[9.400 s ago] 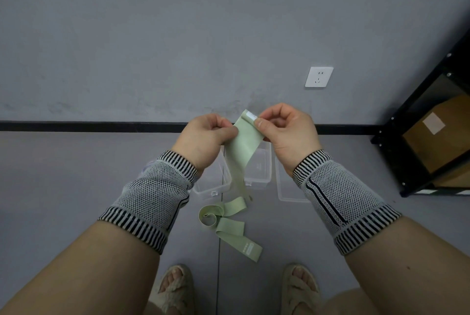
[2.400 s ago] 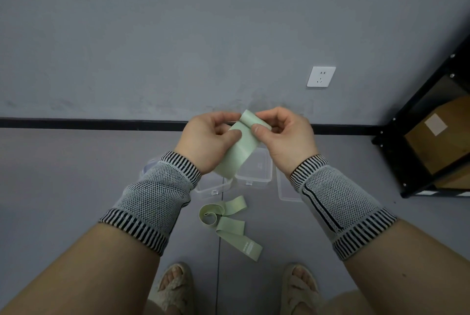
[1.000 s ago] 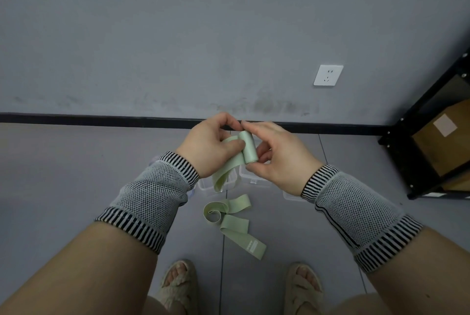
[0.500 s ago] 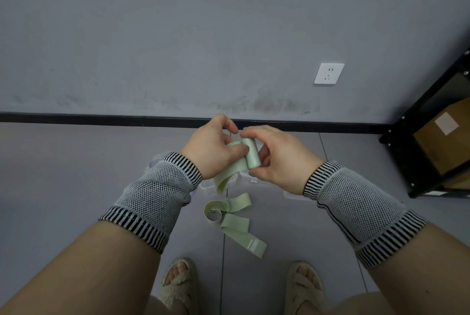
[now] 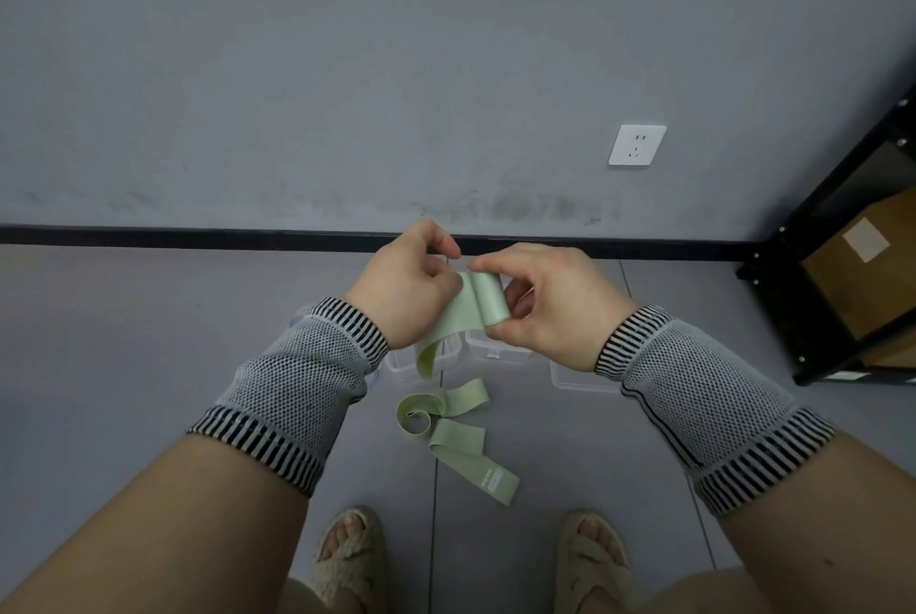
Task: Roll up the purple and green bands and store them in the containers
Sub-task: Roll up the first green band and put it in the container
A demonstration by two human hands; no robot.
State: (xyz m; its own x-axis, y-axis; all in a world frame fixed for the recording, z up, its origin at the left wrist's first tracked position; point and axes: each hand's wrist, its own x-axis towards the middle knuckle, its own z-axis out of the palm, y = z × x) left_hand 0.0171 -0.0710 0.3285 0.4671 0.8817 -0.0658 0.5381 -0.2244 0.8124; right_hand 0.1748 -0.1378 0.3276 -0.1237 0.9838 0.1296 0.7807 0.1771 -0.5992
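While both hands meet at chest height, head cam shows the left hand [image 5: 406, 286] & right hand [image 5: 550, 301] each pinched on the green band [image 5: 483, 298], part-rolled into a small coil betw. the fingers, its tail hanging down-left. Its other end lies looped on the floor [image 5: 148, 365] below, just in front of clear containers [image 5: 495, 350], near the sandals [image 5: 347, 559].

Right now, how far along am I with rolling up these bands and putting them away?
Nothing looks stored yet: the clear containers on the floor appear empty. In hand, the left hand and right hand are rolling one green band, its tail hanging loose. A second green band lies unrolled on the floor. No purple band is visible.
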